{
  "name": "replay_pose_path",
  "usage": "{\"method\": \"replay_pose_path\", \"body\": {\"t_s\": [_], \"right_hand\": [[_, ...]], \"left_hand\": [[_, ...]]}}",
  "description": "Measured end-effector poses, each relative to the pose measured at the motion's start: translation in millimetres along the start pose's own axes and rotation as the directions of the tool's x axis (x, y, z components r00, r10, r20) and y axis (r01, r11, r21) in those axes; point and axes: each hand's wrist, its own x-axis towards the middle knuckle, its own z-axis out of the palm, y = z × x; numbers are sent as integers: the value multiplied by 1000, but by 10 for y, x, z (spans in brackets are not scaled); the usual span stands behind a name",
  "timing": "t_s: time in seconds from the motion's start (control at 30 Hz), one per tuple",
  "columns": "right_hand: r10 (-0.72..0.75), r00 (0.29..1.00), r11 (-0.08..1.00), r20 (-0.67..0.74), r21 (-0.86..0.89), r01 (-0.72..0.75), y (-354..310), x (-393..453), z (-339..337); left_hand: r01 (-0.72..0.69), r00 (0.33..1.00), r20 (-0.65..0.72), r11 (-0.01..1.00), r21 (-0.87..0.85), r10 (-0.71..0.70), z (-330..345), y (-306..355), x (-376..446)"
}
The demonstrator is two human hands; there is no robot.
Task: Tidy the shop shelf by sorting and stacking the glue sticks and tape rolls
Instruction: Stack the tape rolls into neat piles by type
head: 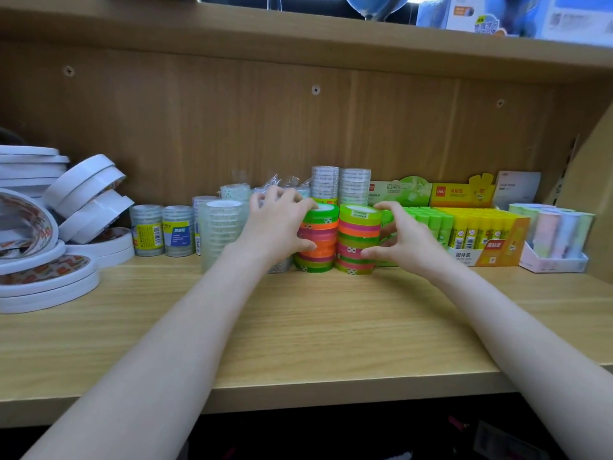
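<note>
While the left hand point(277, 224) cups one coloured tape stack point(316, 242) and the right hand point(399, 239) clasps its neighbour stack point(358, 240), mid-shelf beside the glue sticks point(471, 232), uneven squeezing could shear the loose rolls and topple both.

wooden shelf point(331, 313) — upper-shelf blue boxes point(497, 14), pastel rolls point(557, 227)

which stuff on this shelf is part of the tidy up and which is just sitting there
Part of the job:
- coloured tape stacks, held by left hand and right hand
- clear tape rolls
- white tape rolls
- glue sticks

Just sitting there:
- pastel rolls
- boxes on upper shelf
</note>
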Motion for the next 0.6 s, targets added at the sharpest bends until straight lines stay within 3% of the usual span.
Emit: {"method": "replay_pose_path", "body": {"t_s": [0.3, 0.6], "right_hand": [[-23, 996, 999, 87, -42, 27, 3, -29, 4], [-6, 995, 999, 99, -44, 10, 29, 7, 28]], "left_hand": [[-34, 998, 54, 996, 88, 29, 39, 24, 14], [-41, 999, 11, 991, 129, 40, 32, 11, 10]]}}
